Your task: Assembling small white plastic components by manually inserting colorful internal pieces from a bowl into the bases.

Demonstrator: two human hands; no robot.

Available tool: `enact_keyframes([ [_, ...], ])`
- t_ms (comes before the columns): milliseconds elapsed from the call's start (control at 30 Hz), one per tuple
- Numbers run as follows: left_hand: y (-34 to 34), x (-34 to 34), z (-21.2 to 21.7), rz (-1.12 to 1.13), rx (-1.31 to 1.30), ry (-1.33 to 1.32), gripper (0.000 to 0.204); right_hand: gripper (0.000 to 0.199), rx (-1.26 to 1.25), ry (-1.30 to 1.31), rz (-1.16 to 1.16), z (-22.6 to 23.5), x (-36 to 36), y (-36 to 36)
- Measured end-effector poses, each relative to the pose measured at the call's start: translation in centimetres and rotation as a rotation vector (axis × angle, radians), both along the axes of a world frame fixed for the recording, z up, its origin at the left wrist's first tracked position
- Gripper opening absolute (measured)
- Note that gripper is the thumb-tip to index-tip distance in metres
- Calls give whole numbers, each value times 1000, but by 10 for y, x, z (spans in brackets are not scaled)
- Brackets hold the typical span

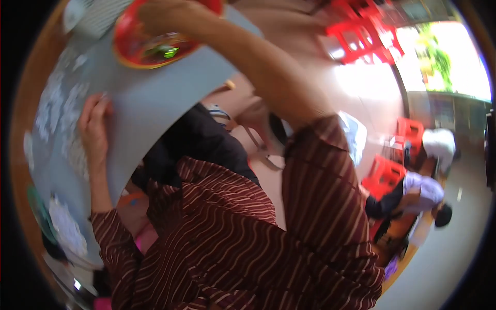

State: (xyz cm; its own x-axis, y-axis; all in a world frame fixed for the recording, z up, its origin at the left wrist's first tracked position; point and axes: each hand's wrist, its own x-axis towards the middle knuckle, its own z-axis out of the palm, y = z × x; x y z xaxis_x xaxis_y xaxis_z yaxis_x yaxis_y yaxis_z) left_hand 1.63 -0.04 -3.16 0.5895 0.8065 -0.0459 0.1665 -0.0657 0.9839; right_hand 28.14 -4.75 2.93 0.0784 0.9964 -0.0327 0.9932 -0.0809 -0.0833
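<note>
My left hand rests on the grey table, its fingers curled together. A tiny pale spot shows at the fingertips, too small to name. Stretched across to the far side, my right hand reaches into a red basin with a yellow rim. The fingers of that hand are blurred and partly lost in the basin. Inside lie small shiny pieces, some of them green, whose kind I cannot make out. Left of my left hand, many clear or whitish small pieces are spread over the table.
A white ribbed basket stands beside the basin. At the near left lie a white bundle and a green round rim. Red stools stand on the floor at the right, where another person sits.
</note>
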Motion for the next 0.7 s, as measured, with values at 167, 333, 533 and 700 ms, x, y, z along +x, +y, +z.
enact_keyframes([
  [167,30,-32,-23,-12,-43,-100,21,36,18,119,9,-26,-10,26],
  [333,43,-35,-32,-122,-21,-155,20,35,142,201,-118,-40,-6,23],
  [533,51,-43,-15,-108,-18,-104,16,34,247,292,-138,-25,-5,26],
  [700,58,-46,-7,-109,37,-78,15,32,362,549,-187,-20,-25,32],
])
